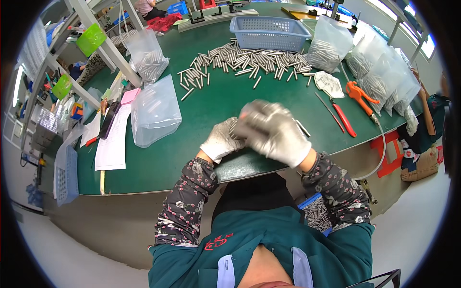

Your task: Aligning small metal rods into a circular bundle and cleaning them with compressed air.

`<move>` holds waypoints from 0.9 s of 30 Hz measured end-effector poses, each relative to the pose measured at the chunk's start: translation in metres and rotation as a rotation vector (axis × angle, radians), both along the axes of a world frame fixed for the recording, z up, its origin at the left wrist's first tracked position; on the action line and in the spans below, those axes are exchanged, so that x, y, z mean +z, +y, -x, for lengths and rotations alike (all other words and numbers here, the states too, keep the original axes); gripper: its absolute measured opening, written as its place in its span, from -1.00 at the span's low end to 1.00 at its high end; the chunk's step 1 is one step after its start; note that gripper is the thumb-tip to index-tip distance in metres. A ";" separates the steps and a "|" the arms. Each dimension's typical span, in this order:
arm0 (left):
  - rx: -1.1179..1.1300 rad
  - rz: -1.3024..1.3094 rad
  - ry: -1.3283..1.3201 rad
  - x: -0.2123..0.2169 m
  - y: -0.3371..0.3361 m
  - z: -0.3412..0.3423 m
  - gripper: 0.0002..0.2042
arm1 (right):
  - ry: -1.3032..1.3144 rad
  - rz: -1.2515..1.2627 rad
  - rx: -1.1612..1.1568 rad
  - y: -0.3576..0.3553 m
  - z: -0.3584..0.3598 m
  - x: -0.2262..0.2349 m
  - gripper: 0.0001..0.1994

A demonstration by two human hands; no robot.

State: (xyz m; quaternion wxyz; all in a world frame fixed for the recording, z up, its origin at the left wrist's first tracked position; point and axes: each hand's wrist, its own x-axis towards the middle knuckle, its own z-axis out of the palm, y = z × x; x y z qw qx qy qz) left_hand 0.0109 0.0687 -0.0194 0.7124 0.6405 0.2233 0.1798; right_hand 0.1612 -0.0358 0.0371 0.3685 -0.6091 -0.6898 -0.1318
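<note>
My left hand [222, 140], in a white work glove with a grey palm, is closed near the table's front edge. What it holds is hidden behind my other hand. My right hand [277, 134], gloved the same way, crosses over the left fingertips. Its fingers are smeared by motion, so their grip does not show. Just right of it, a couple of short metal pins [302, 128] lie on the green table [201, 103]. Farther back spreads a loose heap of similar pins [249, 58].
A blue-grey plastic basket [270, 32] stands behind the heap. Bags of pins [330, 45] line the right side, near an orange air gun [359, 96] and red-handled pliers [344, 117]. To the left lie a plastic bag [156, 113] and paper sheets [113, 144]. Another person [432, 110] is at far right.
</note>
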 end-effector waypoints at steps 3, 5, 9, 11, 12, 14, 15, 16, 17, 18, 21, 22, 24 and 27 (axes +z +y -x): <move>0.044 -0.173 -0.018 -0.005 0.000 0.000 -0.62 | -0.058 -0.060 -0.087 0.002 -0.021 0.003 -0.84; 0.155 0.038 -0.163 0.000 -0.013 -0.003 -0.66 | -0.012 0.045 -0.206 0.002 -0.026 0.017 -0.84; 0.034 -0.397 0.421 0.016 0.000 -0.003 -0.54 | 0.101 0.034 0.208 -0.006 0.001 0.009 -0.88; 0.067 -0.194 0.187 0.010 -0.006 -0.001 -0.55 | 0.029 0.080 -0.092 0.002 -0.028 0.009 -0.88; 0.094 0.015 -0.046 0.007 -0.008 -0.002 -0.57 | -0.051 0.074 -0.314 0.001 -0.036 0.012 -0.88; 0.119 0.032 -0.097 0.010 -0.009 0.001 -0.55 | 0.052 -0.022 0.001 0.000 -0.016 0.022 -0.86; 0.059 -0.056 0.110 0.027 -0.010 -0.002 -0.49 | 0.047 0.039 0.118 -0.002 -0.008 0.018 -0.80; 0.006 -0.152 0.316 0.039 -0.010 -0.001 -0.44 | 0.042 0.092 0.243 -0.003 -0.004 0.014 -0.74; 0.003 0.116 0.053 0.015 -0.001 0.003 -0.43 | 0.097 0.132 0.285 0.005 -0.013 0.007 -0.71; 0.005 0.114 0.054 0.009 -0.004 0.004 -0.43 | 0.162 0.224 0.084 0.009 -0.021 0.007 -0.69; 0.084 -0.035 0.008 0.010 -0.007 0.000 -0.62 | -0.031 0.186 -0.233 0.021 -0.037 -0.005 -0.72; 0.081 -0.036 0.007 0.010 -0.008 -0.001 -0.62 | -0.032 0.185 -0.236 0.023 -0.039 -0.013 -0.72; 0.109 0.057 -0.044 0.009 -0.009 -0.002 -0.62 | -0.342 0.082 -0.244 0.024 -0.043 -0.025 -0.68; 0.119 0.056 -0.039 0.004 -0.007 0.000 -0.62 | -0.162 0.041 -0.108 0.018 -0.036 -0.005 -0.79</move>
